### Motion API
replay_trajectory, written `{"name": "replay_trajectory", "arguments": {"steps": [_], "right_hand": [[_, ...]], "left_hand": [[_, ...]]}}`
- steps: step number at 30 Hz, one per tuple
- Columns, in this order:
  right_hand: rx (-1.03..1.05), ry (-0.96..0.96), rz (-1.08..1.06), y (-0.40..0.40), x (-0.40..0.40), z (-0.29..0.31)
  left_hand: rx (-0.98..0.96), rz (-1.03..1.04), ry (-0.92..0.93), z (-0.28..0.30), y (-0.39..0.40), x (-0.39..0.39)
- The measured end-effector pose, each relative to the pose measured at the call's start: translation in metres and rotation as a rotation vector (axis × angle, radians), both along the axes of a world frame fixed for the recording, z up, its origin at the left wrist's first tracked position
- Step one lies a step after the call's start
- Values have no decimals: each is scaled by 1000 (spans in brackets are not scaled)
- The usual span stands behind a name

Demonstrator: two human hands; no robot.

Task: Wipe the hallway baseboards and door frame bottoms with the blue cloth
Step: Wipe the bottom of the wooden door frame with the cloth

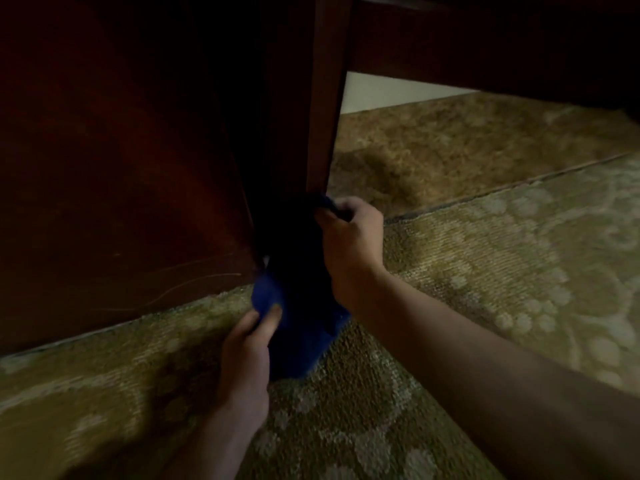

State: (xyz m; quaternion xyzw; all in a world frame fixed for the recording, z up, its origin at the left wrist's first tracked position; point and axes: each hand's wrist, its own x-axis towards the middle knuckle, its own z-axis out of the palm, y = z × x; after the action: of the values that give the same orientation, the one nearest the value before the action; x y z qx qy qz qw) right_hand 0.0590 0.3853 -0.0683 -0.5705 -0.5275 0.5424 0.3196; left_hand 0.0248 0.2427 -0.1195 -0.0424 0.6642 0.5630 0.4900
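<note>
The blue cloth (298,327) is stretched against the bottom of the dark wooden door frame (320,133), down at carpet level. My right hand (349,237) grips its upper end beside the frame's foot. My left hand (247,344) pinches its lower left edge between thumb and fingers. A dark red-brown wooden panel (114,188) runs along the left, its base meeting the carpet. The middle of the cloth lies in deep shadow.
Patterned olive and tan carpet (485,271) covers the floor, with a seam (502,188) running diagonally across the doorway. A dark open door (502,43) hangs at the upper right, and a strip of pale wall (374,91) shows below it.
</note>
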Motion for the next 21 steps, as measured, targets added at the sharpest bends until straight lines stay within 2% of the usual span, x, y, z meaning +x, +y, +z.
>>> {"name": "replay_trajectory", "arguments": {"steps": [3,5,11,17,21], "right_hand": [[275,-84,28,-8,2,13],[328,-145,44,-9,3,6],[-51,-371,247,5,5,-32],[7,-507,461,0,28,-32],[-160,-456,398,9,24,-39]], "left_hand": [[121,-20,-100,-5,-4,-9],[127,-34,-116,-9,-5,-11],[98,-20,-153,-8,-5,-12],[175,-45,-214,-10,-12,-17],[159,-10,-198,-16,-13,-18]]}}
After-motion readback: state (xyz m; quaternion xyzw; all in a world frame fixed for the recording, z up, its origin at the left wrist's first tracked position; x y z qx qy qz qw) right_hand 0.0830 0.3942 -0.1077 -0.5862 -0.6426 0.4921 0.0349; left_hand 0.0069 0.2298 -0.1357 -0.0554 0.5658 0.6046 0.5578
